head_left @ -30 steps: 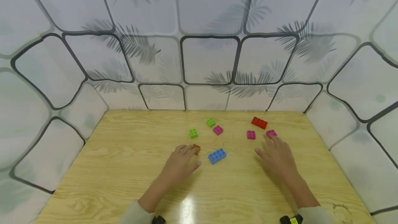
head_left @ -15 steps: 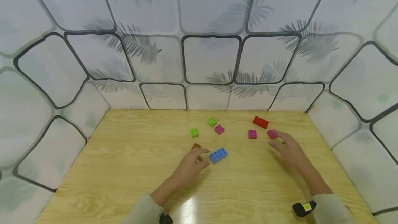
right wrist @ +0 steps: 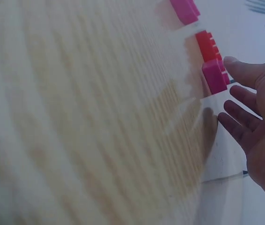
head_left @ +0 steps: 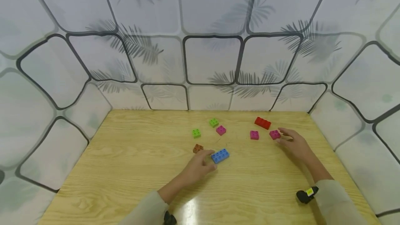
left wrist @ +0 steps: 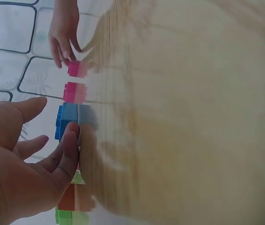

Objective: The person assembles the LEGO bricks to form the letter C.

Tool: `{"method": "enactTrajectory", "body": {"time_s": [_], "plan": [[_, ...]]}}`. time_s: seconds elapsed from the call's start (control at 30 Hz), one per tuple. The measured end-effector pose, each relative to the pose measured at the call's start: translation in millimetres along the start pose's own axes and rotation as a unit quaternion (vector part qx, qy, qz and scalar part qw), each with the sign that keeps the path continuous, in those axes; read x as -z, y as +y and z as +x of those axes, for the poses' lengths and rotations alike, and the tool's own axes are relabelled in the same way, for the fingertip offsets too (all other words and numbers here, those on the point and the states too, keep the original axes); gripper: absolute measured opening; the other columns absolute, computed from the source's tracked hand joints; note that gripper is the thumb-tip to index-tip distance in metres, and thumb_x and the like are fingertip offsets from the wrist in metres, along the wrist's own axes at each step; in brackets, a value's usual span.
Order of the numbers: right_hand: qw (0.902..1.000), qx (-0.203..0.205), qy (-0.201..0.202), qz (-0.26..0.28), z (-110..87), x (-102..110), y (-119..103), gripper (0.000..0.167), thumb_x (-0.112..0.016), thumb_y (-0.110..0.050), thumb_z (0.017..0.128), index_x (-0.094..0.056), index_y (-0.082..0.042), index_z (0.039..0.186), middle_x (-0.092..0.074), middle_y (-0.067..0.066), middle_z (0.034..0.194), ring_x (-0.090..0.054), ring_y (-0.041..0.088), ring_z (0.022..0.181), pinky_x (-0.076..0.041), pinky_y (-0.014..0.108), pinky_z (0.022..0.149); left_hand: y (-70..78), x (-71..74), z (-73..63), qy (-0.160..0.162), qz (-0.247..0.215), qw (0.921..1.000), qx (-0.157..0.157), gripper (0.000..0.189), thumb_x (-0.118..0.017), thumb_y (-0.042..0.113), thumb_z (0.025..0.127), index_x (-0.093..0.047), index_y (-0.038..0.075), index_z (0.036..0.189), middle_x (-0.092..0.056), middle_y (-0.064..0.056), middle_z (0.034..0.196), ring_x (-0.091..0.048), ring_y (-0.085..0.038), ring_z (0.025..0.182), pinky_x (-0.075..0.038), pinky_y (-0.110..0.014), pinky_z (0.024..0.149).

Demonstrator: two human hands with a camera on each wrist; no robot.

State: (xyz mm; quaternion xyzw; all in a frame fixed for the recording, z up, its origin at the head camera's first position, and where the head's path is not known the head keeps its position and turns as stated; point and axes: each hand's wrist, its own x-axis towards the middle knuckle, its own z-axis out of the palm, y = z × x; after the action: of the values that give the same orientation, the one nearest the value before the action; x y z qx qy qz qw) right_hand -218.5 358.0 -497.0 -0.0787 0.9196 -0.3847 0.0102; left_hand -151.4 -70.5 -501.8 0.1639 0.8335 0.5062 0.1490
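Note:
My left hand reaches to the near left end of a blue toy building brick. Its thumb and fingers are parted about that end; I cannot tell whether a fingertip touches. The left wrist view shows the same blue brick beyond the loosely bent fingers. A brown brick lies just behind the left fingers. Over on the right, my right hand is beside a magenta brick, thumb and fingers apart at its right side. From the right wrist, that magenta brick sits near the thumb tip, ungripped.
Toward the back of the wooden table lie a red brick, a second magenta brick and a third magenta brick. Two green bricks, one nearer and one farther, are left of these. Patterned walls enclose the table.
My left hand has moved right, off the brown brick and up to the blue one. The right hand has shifted right, from over the magenta brick to its right side.

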Motion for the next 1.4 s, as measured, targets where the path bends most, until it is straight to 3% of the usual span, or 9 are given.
{"method": "enactTrajectory", "body": {"time_s": [0.17, 0.27, 0.4, 0.63, 0.87, 1.4], "plan": [[0.9999, -0.006, -0.014, 0.004, 9.6, 4.4, 10.8, 0.061, -0.063, -0.03, 0.101, -0.042, 0.0, 0.15, -0.046, 0.032, 0.146, -0.05, 0.051, 0.128, -0.044, 0.063, 0.101, -0.1, -3.9, 4.4, -0.005, -0.004, 1.0, 0.004, 0.059, -0.067, 0.031, 0.097, -0.046, 0.011, 0.149, -0.046, -0.014, 0.149, -0.065, -0.018, 0.077, -0.055, -0.031, 0.071], [0.9996, -0.013, -0.021, 0.011, 14.4, 6.0, 15.8, 0.061, -0.064, -0.033, 0.1, -0.044, -0.002, 0.149, -0.051, 0.032, 0.141, -0.052, 0.052, 0.126, -0.044, 0.063, 0.102, 0.6, -6.9, 7.3, 0.001, 0.012, 0.9999, -0.001, 0.057, -0.067, 0.029, 0.097, -0.048, 0.009, 0.147, -0.048, -0.015, 0.149, -0.067, -0.028, 0.105, -0.053, -0.044, 0.094], [0.9996, -0.01, -0.027, 0.008, 20.5, 5.3, 19.1, 0.057, -0.066, -0.032, 0.099, -0.05, -0.001, 0.145, -0.054, 0.031, 0.137, -0.054, 0.051, 0.125, -0.044, 0.058, 0.102, 1.5, -10.3, 10.2, 0.012, 0.036, 0.9993, -0.006, 0.054, -0.067, 0.027, 0.097, -0.051, 0.007, 0.145, -0.052, -0.015, 0.147, -0.046, -0.035, 0.138, -0.036, -0.055, 0.114], [0.9994, -0.005, -0.034, 0.008, 26.4, 2.8, 18.8, 0.054, -0.068, -0.027, 0.098, -0.054, 0.003, 0.141, -0.051, 0.034, 0.141, -0.049, 0.053, 0.13, -0.038, 0.062, 0.106, 5.4, -13.1, 12.9, 0.031, 0.076, 0.9966, -0.01, 0.05, -0.07, 0.023, 0.095, -0.055, 0.006, 0.14, -0.057, -0.015, 0.142, -0.051, -0.033, 0.135, -0.039, -0.052, 0.113], [0.9994, 0.004, -0.033, -0.011, 27.9, 1.1, 15.0, 0.052, -0.068, -0.024, 0.097, -0.054, 0.005, 0.139, -0.05, 0.036, 0.14, -0.041, 0.055, 0.133, -0.03, 0.069, 0.108, 4.9, -14.8, 17.1, 0.052, 0.107, 0.9929, -0.008, 0.041, -0.072, 0.021, 0.093, -0.062, 0.014, 0.132, -0.062, -0.009, 0.137, -0.056, -0.029, 0.13, -0.044, -0.051, 0.108], [0.9996, -0.006, -0.027, -0.006, 20.5, -8.0, 9.2, 0.056, -0.069, -0.027, 0.097, -0.053, 0.007, 0.138, -0.05, 0.035, 0.14, -0.041, 0.053, 0.133, -0.032, 0.067, 0.109, 4.5, -10.4, 14.6, 0.038, 0.105, 0.9937, 0.007, 0.038, -0.07, 0.022, 0.094, -0.065, 0.015, 0.131, -0.064, -0.005, 0.134, -0.057, -0.027, 0.129, -0.043, -0.053, 0.108]]}}
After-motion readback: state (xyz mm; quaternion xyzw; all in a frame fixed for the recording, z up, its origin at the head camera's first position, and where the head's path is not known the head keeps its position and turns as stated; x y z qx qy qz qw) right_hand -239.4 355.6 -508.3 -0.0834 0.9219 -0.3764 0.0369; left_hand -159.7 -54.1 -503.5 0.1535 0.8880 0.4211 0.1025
